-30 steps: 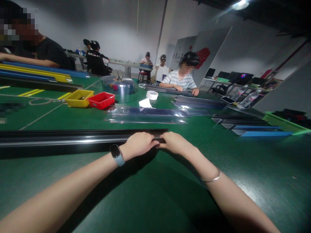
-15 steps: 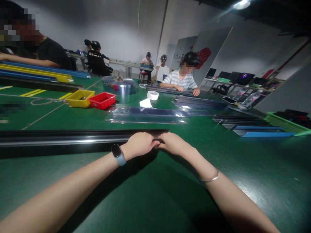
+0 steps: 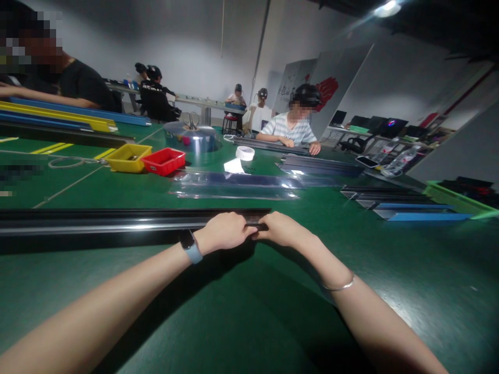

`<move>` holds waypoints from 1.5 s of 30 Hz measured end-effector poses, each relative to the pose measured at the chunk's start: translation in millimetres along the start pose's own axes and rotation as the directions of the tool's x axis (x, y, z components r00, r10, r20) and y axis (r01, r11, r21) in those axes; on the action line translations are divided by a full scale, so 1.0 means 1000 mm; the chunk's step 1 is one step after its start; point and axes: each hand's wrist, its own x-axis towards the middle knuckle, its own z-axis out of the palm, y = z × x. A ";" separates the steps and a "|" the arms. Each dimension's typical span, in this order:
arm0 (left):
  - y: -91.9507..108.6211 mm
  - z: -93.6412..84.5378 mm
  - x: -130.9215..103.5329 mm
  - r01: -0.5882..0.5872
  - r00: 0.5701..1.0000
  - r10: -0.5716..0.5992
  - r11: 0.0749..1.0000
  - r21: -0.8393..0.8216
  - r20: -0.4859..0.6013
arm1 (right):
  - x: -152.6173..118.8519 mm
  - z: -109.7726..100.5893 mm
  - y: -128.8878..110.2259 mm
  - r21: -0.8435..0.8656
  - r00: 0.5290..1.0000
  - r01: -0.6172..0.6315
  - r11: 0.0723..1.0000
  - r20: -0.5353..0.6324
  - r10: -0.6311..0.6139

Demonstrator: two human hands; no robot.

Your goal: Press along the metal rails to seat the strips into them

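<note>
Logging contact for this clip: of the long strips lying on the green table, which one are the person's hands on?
The long black strip nearest the camera; left hand and right hand grip its right end. Others lie untouched farther back.

The change is slight. The left hand (image 3: 225, 232) and the right hand (image 3: 281, 229), pressed together a moment ago at the right end of the long black rail (image 3: 117, 221), now sit a touch apart, and a short dark piece of the rail shows between their fingertips. The right hand has edged a little to the right.
</note>
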 end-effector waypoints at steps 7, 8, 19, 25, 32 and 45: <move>-0.001 0.000 0.000 0.002 1.000 -0.002 1.000 -0.008 0.008 | 0.000 0.001 0.000 0.004 1.000 0.011 1.000 0.008 -0.011; -0.001 0.000 0.001 0.004 1.000 -0.004 1.000 -0.009 0.011 | 0.001 0.002 0.002 0.001 1.000 0.011 1.000 0.005 -0.011; 0.001 0.000 -0.001 0.021 1.000 -0.021 1.000 0.007 -0.006 | 0.002 0.005 0.007 -0.014 0.999 0.022 1.000 -0.031 -0.023; 0.004 -0.002 -0.003 0.035 0.999 -0.035 0.999 0.026 -0.012 | 0.003 0.005 0.008 -0.040 1.000 -0.009 0.999 -0.010 0.009; 0.007 -0.001 -0.007 -0.015 0.997 0.021 0.996 0.085 -0.074 | 0.003 0.005 0.009 -0.050 1.000 -0.022 0.999 -0.004 0.022; 0.008 -0.006 -0.007 0.007 0.998 -0.001 0.995 0.095 -0.056 | 0.002 0.007 0.000 0.024 0.987 0.138 0.990 -0.088 -0.136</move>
